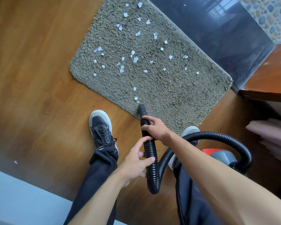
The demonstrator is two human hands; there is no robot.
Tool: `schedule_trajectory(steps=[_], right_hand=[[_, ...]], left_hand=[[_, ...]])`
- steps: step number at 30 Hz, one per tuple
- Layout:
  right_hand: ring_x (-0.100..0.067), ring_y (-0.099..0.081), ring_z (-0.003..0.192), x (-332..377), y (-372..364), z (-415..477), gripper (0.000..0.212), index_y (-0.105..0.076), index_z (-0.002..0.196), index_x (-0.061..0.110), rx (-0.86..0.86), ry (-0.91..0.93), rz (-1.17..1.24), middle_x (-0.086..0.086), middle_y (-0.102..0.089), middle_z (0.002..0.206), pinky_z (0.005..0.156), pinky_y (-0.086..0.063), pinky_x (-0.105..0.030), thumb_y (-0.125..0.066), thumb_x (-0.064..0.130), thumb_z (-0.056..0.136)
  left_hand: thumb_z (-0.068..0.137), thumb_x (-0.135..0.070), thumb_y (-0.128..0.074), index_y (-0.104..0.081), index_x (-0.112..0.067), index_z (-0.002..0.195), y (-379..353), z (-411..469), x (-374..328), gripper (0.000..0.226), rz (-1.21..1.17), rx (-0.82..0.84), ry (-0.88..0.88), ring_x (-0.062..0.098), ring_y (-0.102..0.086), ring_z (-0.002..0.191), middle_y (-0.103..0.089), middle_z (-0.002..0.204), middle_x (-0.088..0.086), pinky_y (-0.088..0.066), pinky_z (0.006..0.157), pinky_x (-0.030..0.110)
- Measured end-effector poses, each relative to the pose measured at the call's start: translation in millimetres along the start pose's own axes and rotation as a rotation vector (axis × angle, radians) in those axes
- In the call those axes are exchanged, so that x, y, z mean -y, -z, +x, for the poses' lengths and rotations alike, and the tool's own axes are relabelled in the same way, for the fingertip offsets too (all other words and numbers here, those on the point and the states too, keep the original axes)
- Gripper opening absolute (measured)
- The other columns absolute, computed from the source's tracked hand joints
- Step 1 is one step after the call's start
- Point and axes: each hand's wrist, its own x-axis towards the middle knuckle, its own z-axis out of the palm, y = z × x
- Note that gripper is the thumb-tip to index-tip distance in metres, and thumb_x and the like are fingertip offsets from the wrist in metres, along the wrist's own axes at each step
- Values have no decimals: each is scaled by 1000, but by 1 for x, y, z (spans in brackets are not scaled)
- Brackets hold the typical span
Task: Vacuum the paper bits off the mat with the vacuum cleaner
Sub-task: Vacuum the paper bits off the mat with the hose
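— Across shaggy grey-green rectangular mat (169, 88), dozens of small white torn paper bits (135, 59), thickest over middle and far parts, three near front edge.

— And the machine?

— Low at right, on brown wood-plank floor (31, 62): grey-and-red vacuum cleaner body (221, 155), partly hidden behind forearm. Black ribbed plastic hose (150, 151) arching out from it, dipping between legs, then rising to black tapered nozzle (141, 109). Nozzle tip set on mat's near edge, just beside closest scraps.

— Hands?

— Both clamped on hose. Just behind nozzle, right hand (154, 129), fingers curled round ribs. Lower on same stretch, left hand (135, 163), thumb on top, fingers wrapped underneath.

— Surroundings?

— Black lace-up sneakers with grey toe caps below dark trousers: left shoe (101, 129) on bare floor just beside mat, right shoe (190, 130) with toe at mat's edge, under hose arch. One stray white scrap (15, 162) on floor, well apart at left. Beyond mat, glossy dark stone slab (217, 38), then pebble-patterned surface (269, 17) at far corner. At right, reddish-brown wooden furniture top (269, 75), folded pink cloth (274, 135) beneath. Pale blue-grey surface (15, 200) at lower left.
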Motion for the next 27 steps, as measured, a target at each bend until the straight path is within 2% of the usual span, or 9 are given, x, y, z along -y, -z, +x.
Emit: schedule_trajectory(steps=[3,6,10,14,21,27], right_hand=[[-21,-65,93,3,-8,5,53,-55,136,22,-13,34,-65,-9,-65,117,85,-56,-34,-61,11,84],[-23,-66,96,5,-10,6,54,-54,135,24,-21,48,-85,-10,-65,115,91,-55,-40,-61,13,82],[-24,-66,94,11,-12,7,55,-53,135,24,-13,95,-122,-10,-65,113,91,-55,-43,-61,13,81],[-26,-67,96,17,-14,9,56,-53,136,22,-18,87,-134,-11,-65,113,92,-54,-44,-61,12,82],[-22,-66,89,29,-17,11,56,-52,137,23,-21,108,-117,-11,-65,111,87,-57,-41,-60,11,83],[-25,-66,97,42,-20,19,57,-55,134,27,-45,133,-128,-8,-65,113,91,-55,-44,-62,16,78]], left_hand=[[95,-10,-60,-47,-57,120,4,-1,1,55,-29,-27,-3,18,-70,87,-69,108,10,-58,68,38],[95,-9,-60,-47,-55,121,10,-3,-2,54,-43,-22,-6,15,-71,85,-68,109,11,-58,66,35],[95,-10,-60,-47,-57,120,11,-4,-2,55,-46,-42,-19,20,-71,91,-68,111,10,-59,74,44],[96,-9,-60,-47,-57,122,13,-2,-4,56,-66,-46,-29,19,-70,91,-68,110,9,-59,75,45],[97,-8,-58,-47,-55,122,21,-2,-10,55,-87,-45,-50,17,-70,89,-68,112,12,-58,66,33],[97,-9,-58,-45,-52,126,32,4,-19,54,-73,-39,-74,18,-70,91,-69,107,8,-58,68,35]])
